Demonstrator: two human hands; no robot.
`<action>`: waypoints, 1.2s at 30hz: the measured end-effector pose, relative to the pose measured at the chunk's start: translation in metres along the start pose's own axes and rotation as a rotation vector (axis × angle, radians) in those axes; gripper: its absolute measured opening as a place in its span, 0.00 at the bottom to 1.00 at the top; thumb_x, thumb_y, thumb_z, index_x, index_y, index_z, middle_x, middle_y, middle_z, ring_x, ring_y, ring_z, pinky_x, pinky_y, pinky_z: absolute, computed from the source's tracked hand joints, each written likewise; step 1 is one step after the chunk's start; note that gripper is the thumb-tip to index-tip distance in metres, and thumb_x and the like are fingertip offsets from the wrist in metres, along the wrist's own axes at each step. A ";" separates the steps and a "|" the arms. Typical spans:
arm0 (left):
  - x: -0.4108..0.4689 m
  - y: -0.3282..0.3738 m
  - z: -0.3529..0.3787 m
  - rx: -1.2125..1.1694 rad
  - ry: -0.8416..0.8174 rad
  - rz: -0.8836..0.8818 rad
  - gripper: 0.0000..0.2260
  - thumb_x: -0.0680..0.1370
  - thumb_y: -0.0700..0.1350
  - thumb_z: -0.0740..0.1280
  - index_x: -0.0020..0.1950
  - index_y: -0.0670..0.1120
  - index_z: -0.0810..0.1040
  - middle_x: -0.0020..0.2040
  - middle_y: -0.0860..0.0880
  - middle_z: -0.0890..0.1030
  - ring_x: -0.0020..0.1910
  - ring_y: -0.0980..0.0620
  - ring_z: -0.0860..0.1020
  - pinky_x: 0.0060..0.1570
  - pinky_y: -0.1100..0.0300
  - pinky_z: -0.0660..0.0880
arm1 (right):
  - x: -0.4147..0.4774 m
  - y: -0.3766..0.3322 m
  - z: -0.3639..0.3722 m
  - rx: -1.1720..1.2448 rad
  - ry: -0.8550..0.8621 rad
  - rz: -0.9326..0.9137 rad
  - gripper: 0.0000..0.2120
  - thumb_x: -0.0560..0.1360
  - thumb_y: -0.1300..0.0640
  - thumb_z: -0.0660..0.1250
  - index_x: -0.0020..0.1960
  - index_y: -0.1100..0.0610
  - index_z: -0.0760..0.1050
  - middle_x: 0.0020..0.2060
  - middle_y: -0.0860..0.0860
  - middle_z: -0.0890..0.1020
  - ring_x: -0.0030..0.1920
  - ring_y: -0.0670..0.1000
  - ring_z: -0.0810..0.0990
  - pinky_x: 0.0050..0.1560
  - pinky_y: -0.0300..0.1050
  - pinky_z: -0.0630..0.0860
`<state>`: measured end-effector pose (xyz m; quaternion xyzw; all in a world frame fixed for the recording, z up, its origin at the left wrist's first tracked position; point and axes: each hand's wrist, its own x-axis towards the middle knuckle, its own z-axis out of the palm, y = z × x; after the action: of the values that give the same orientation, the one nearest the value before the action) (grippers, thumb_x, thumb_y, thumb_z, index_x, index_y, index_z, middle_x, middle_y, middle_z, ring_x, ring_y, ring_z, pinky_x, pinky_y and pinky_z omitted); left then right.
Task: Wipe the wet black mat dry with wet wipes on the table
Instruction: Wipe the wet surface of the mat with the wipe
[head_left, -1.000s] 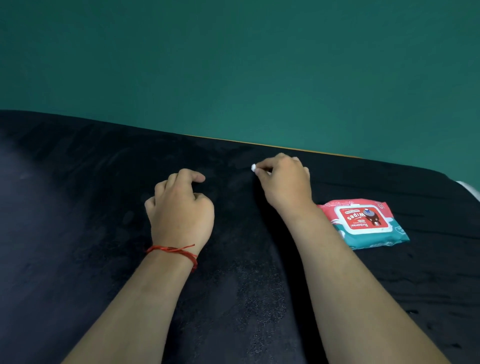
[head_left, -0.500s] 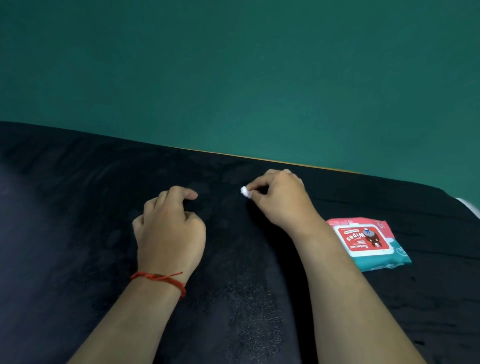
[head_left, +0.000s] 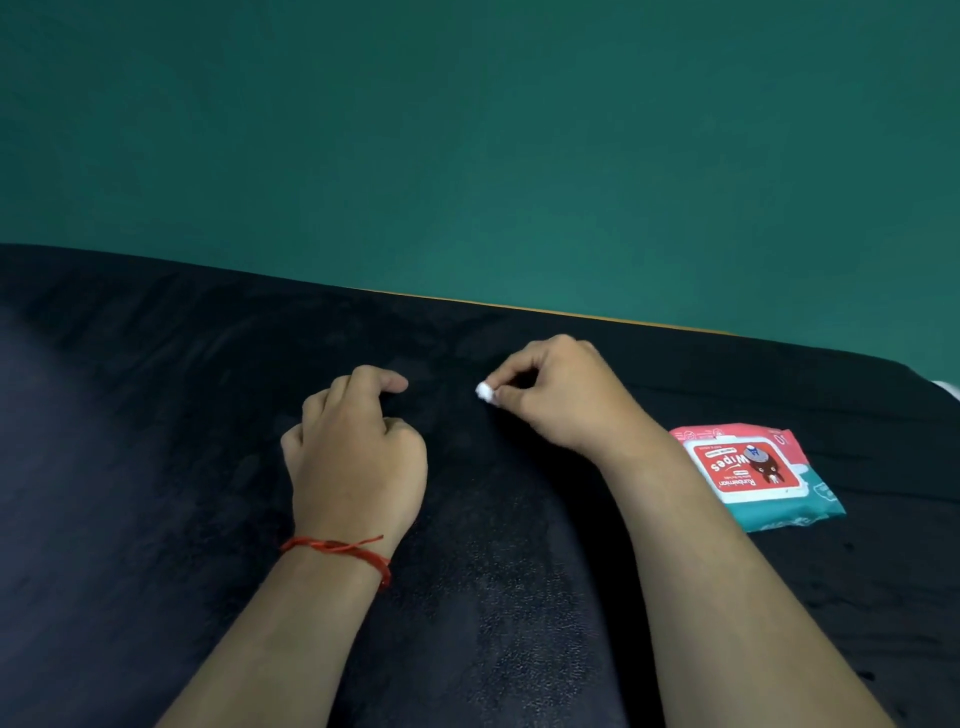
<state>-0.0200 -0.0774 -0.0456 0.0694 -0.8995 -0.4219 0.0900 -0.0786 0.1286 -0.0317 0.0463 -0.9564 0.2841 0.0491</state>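
R hand (head_left: 563, 397) pinches a tiny white wipe wad (head_left: 484, 392) in its fingers, now slid a bit left over the black mat (head_left: 156, 467), away from the wipes pack (head_left: 753, 478). L hand (head_left: 358, 452) loosely curled, holds nothing. Wiping's underway, most of the mat prob. undone.

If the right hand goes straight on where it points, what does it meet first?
Probably the left hand, at its index fingertip; only black mat lies between, though depth is unclear.

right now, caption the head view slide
Right hand pinches a white wad over the black mat; left hand curled nearby, wipes pack at right.
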 end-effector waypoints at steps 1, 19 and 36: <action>-0.001 0.000 0.000 0.001 -0.001 -0.002 0.21 0.76 0.36 0.61 0.63 0.57 0.76 0.60 0.61 0.75 0.70 0.54 0.66 0.72 0.51 0.55 | 0.005 0.003 0.002 -0.003 0.070 0.043 0.04 0.75 0.43 0.77 0.43 0.41 0.87 0.41 0.38 0.86 0.53 0.48 0.82 0.64 0.52 0.77; 0.000 -0.001 0.002 0.042 0.005 0.012 0.21 0.76 0.36 0.61 0.63 0.57 0.76 0.60 0.62 0.74 0.70 0.54 0.66 0.72 0.52 0.55 | 0.044 0.001 0.008 -0.074 0.050 0.066 0.03 0.74 0.46 0.78 0.42 0.42 0.87 0.38 0.40 0.85 0.51 0.50 0.83 0.62 0.54 0.78; 0.000 0.000 0.004 0.072 0.025 0.015 0.20 0.76 0.37 0.61 0.62 0.57 0.76 0.61 0.62 0.75 0.70 0.54 0.66 0.71 0.52 0.56 | 0.063 -0.008 0.016 -0.022 -0.018 0.031 0.02 0.75 0.49 0.79 0.43 0.45 0.88 0.35 0.39 0.84 0.48 0.45 0.81 0.49 0.38 0.74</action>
<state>-0.0205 -0.0743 -0.0480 0.0710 -0.9133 -0.3878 0.1018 -0.1407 0.1092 -0.0334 0.0333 -0.9605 0.2740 0.0365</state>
